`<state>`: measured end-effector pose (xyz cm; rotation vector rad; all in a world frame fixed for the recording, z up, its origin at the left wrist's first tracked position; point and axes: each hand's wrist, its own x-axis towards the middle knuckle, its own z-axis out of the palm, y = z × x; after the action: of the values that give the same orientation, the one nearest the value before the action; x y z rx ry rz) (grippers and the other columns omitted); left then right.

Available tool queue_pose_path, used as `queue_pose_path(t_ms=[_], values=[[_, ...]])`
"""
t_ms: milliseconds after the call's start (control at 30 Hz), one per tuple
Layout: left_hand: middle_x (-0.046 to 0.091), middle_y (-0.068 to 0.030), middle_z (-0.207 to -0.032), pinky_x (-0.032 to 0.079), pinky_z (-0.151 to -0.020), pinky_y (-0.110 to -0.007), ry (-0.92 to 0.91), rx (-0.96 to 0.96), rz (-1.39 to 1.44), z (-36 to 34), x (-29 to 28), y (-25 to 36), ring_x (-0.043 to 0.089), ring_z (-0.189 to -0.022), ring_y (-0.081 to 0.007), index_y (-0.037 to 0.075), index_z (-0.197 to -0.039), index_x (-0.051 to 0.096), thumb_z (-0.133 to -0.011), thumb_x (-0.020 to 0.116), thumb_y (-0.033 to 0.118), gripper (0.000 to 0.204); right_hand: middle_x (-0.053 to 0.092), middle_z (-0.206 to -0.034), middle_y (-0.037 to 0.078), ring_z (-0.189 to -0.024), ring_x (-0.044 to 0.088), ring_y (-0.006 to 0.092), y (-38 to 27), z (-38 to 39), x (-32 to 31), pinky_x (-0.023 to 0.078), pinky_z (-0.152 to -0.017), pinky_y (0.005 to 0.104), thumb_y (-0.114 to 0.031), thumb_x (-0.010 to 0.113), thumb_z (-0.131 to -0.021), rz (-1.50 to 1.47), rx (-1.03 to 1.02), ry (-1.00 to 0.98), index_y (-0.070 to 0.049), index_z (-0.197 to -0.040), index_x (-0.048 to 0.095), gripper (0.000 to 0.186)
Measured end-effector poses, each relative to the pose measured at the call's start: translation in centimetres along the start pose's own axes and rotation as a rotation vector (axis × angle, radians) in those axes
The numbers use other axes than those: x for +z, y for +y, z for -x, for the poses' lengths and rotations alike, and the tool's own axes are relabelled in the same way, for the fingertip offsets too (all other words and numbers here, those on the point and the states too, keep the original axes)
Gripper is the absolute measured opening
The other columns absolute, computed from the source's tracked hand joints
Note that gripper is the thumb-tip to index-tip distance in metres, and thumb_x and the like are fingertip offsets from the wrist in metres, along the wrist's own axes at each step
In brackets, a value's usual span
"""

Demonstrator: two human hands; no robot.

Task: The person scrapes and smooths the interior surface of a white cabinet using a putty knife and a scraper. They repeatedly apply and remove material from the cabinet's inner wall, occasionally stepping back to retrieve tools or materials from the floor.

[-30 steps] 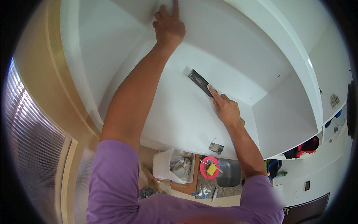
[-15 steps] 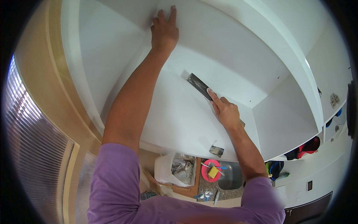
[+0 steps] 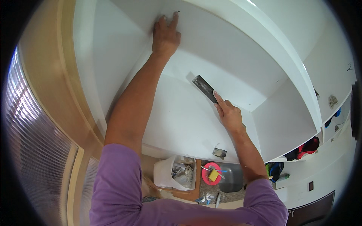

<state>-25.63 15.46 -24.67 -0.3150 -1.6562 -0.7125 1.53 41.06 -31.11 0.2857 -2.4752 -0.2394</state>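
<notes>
My left hand [image 3: 165,40] reaches up to the back wall of a white cabinet [image 3: 241,69], near its left corner. Its fingers are spread against the panel, and one fingertip rests just below a small dark hole [image 3: 178,11]. In my right hand [image 3: 230,116] is a putty knife with a wide dark blade [image 3: 204,87], smeared with pale residue. The forefinger lies along the blade, which points up and left, over the seam between cabinet floor and back wall. A small square piece [image 3: 219,152] coated in putty lies at the cabinet's front edge.
Below the cabinet are a white bin [image 3: 164,173] full of rubbish, a pink basin [image 3: 208,180] with a yellow sponge [image 3: 213,175], and a metal sink [image 3: 231,184]. A wooden frame [image 3: 69,75] with ribbed panels [image 3: 37,132] stands at left. Dark and red items [image 3: 307,147] sit at right.
The view has shifted slightly. My left fingertip has slid down a little, uncovering the dark hole. The putty knife stays in my right hand at nearly the same spot.
</notes>
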Motion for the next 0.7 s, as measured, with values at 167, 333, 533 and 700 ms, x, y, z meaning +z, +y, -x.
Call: queue_pose_path(t_ms=[167, 333, 533, 700], values=[[0.048, -0.0227, -0.131, 0.055, -0.094, -0.050, 0.000, -0.034, 0.104, -0.6, -0.1, 0.2, 0.056, -0.115, -0.0399, 0.022, -0.149, 0.052, -0.086, 0.066, 0.017, 0.065, 0.057, -0.069, 0.005, -0.053, 0.060, 0.0260, 0.1, 0.1, 0.2, 0.055, -0.052, 0.0421, -0.023, 0.070, -0.097, 0.034, 0.009, -0.026, -0.034, -0.151, 0.050, 0.059], [0.050, -0.0189, -0.125, 0.061, -0.084, -0.047, -0.075, -0.104, 0.081, -1.7, -0.9, 0.9, 0.061, -0.109, -0.0377, 0.025, -0.145, 0.056, -0.087, 0.065, 0.018, 0.060, 0.057, -0.069, 0.005, -0.052, 0.060, 0.0260, 0.1, 0.0, 0.3, 0.054, -0.051, 0.0423, -0.024, 0.070, -0.096, 0.025, 0.008, -0.042, -0.034, -0.151, 0.051, 0.059], [0.052, -0.0200, -0.122, 0.060, -0.083, -0.051, 0.092, -0.050, 0.208, -1.4, 0.2, -0.3, 0.064, -0.106, -0.0388, 0.018, -0.130, 0.065, -0.089, 0.063, 0.020, 0.041, 0.057, -0.069, 0.005, -0.053, 0.060, 0.0256, 0.1, -0.1, 0.5, 0.054, -0.052, 0.0423, -0.025, 0.071, -0.096, 0.039, 0.017, -0.040, -0.034, -0.151, 0.051, 0.059], [0.050, -0.0177, -0.127, 0.059, -0.090, -0.048, 0.013, -0.122, 0.211, -1.4, 0.4, 0.4, 0.061, -0.116, -0.0363, 0.025, -0.141, 0.059, -0.088, 0.064, 0.020, 0.053, 0.058, -0.070, 0.005, -0.054, 0.061, 0.0257, 0.2, 0.0, 0.4, 0.054, -0.052, 0.0421, -0.025, 0.071, -0.096, 0.034, 0.029, -0.057, -0.034, -0.151, 0.051, 0.059]])
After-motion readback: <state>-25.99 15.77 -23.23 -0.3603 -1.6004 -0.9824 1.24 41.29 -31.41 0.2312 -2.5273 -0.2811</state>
